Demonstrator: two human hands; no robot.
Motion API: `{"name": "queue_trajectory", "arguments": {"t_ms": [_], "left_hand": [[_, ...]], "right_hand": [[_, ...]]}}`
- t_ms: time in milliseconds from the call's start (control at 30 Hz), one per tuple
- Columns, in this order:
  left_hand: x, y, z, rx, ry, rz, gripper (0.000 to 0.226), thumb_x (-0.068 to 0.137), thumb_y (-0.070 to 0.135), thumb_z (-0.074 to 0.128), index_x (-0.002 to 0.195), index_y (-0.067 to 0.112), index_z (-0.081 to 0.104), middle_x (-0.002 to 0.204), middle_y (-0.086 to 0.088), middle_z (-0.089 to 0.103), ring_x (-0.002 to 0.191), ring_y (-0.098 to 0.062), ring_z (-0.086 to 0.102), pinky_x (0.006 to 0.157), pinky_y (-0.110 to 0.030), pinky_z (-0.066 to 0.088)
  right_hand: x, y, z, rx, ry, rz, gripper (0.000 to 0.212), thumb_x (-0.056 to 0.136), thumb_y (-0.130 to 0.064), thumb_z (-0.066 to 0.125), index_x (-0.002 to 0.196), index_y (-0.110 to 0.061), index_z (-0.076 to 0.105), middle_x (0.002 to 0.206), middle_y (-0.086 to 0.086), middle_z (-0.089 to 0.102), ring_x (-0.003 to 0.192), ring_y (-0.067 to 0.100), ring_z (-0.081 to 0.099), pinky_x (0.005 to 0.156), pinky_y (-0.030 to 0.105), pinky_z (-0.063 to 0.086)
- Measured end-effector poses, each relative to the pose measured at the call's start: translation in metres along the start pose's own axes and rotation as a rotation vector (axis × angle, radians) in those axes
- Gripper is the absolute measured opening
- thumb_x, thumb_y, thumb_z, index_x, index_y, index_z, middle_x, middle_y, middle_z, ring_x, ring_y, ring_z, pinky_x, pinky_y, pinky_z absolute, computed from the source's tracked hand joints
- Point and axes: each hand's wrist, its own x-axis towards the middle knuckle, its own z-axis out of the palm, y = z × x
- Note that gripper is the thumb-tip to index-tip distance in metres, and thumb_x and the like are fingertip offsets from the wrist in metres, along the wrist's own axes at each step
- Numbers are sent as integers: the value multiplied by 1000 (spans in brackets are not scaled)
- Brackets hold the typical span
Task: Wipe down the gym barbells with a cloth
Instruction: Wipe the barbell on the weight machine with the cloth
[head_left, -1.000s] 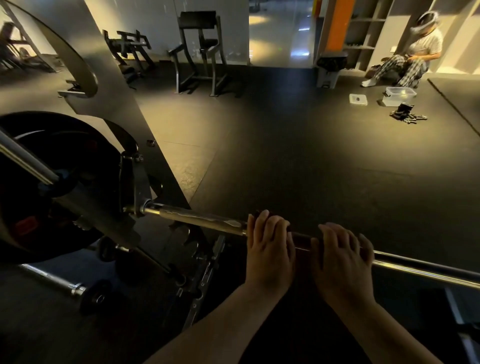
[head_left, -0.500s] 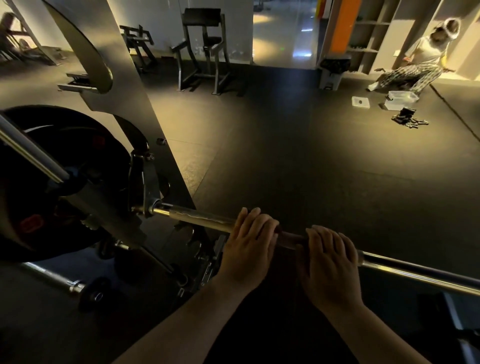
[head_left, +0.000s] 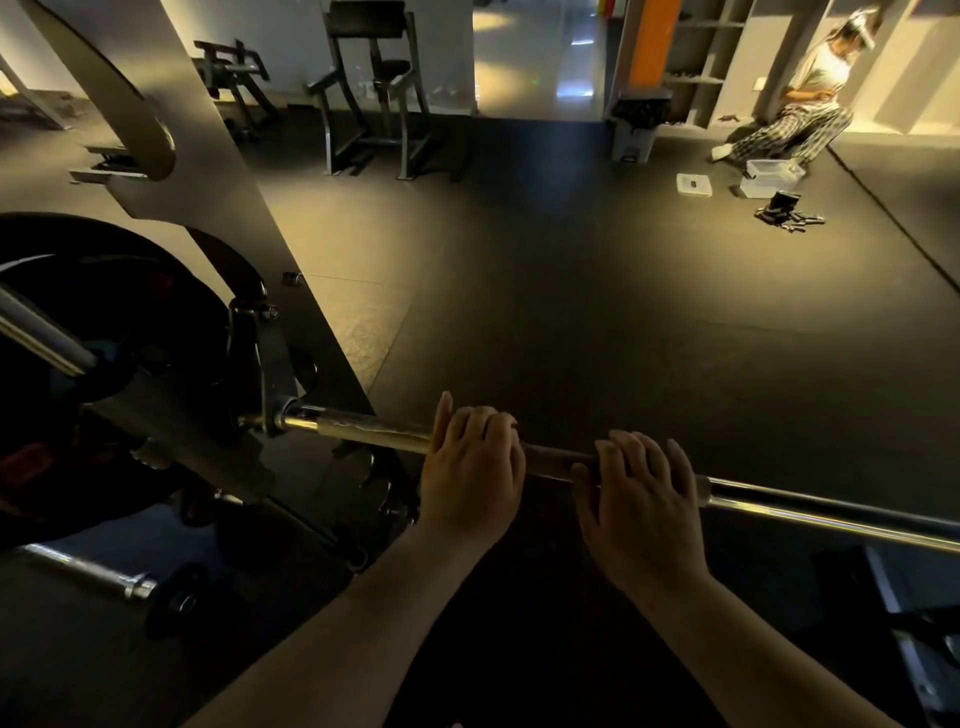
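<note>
A steel barbell (head_left: 374, 431) rests in a rack and runs from the left collar to the right edge of the view. A dark cloth (head_left: 556, 460) wraps the bar in the middle; in the dim light its edges are hard to make out. My left hand (head_left: 470, 478) lies over the bar and cloth with the fingers curled across the top. Just to its right, my right hand (head_left: 641, 499) presses on the cloth with the fingers slightly spread over the bar.
A black weight plate (head_left: 104, 374) and the rack upright (head_left: 208, 171) stand at the left. A second bar (head_left: 104, 574) lies on the floor below. A bench edge (head_left: 914, 639) is at lower right. Far off sit a gym machine (head_left: 374, 88), a person (head_left: 810, 93) and a plastic box (head_left: 769, 176).
Both hands have slid left along the bar toward the rack collar, the left hand leading. My head has tilted a little, shifting the view.
</note>
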Motion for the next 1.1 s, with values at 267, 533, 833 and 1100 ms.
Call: {"name": "queue_trajectory", "arguments": {"t_ms": [267, 533, 833, 1100], "left_hand": [[-36, -5, 17, -29, 85, 41, 47, 108, 38, 30, 142, 13, 51, 149, -5, 46, 151, -27, 29, 127, -49, 16], [5, -5, -1, -5, -15, 33, 34, 105, 40, 32, 103, 23, 62, 105, 4, 63, 116, -17, 56, 127, -44, 13], [-4, -26, -7, 45, 76, -108, 30, 105, 36, 37, 113, 25, 64, 121, 5, 66, 137, -17, 49, 125, -53, 15], [-28, -21, 9, -43, 69, -29, 43, 108, 39, 30, 137, 17, 54, 146, -1, 49, 153, -23, 24, 128, -45, 9]], "right_hand": [[16, -29, -7, 18, -132, -59, 56, 98, -57, 26, 138, -26, 51, 149, -2, 50, 137, 19, 48, 119, 48, 27], [26, -34, -13, -40, -193, -119, 58, 100, -54, 47, 149, -25, 37, 158, 1, 37, 141, 20, 42, 115, 45, 34], [26, -39, -7, -49, -142, -165, 66, 98, -54, 19, 151, -21, 41, 165, 4, 31, 148, 21, 35, 115, 41, 34], [26, -38, 0, -34, -111, -170, 58, 102, -48, 32, 150, -19, 45, 163, 4, 34, 148, 22, 35, 117, 40, 31]]}}
